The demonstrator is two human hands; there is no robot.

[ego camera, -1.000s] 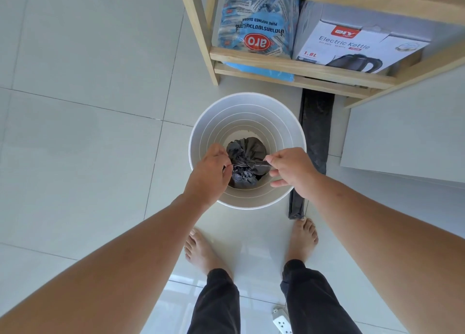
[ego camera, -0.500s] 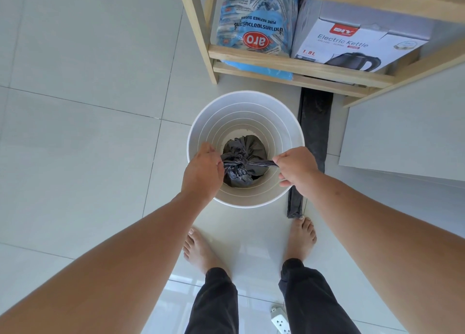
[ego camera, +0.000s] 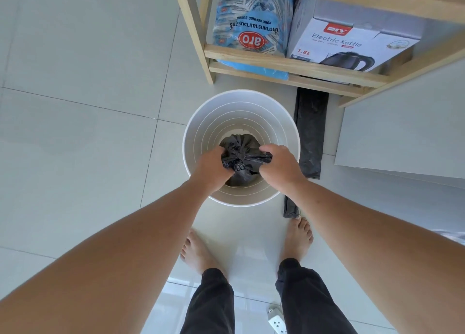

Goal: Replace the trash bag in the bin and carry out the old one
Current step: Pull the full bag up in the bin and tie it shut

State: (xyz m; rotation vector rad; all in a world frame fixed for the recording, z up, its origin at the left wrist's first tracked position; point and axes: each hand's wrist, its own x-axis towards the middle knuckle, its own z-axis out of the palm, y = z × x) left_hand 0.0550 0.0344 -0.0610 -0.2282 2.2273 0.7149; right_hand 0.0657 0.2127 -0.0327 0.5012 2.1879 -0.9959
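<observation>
— What's different from a moment ago?

— My hands have come back together over the round white plastic bin (ego camera: 241, 102). Half a second ago they were pulled apart toward its rim, stretching a black strand of the bag taut between them. Now my left hand (ego camera: 210, 171) and my right hand (ego camera: 280, 167) both sit inside the bin's mouth, each grip clenched round a bunched end of the crumpled black plastic trash bag (ego camera: 240, 155).

— So the knot is done?

— I judge the first cinch is made and I'm crossing the ends for another pass, or gathering them to lift. I can't see the knot clearly; my knuckles cover part of it.

— Where's the bag itself?

— Low in the bin, at its middle, not raised above the rim.

— And the replacement?

— A flat folded black plastic bag (ego camera: 310, 134) lies on the pale tiled floor (ego camera: 75, 132) just right of the bin, untouched. Beyond the bin stands the light wooden shelf (ego camera: 289, 63).

— What's left, then?

— Nearly everything: lift the old bag out, line the bin, carry the old one away.
</observation>
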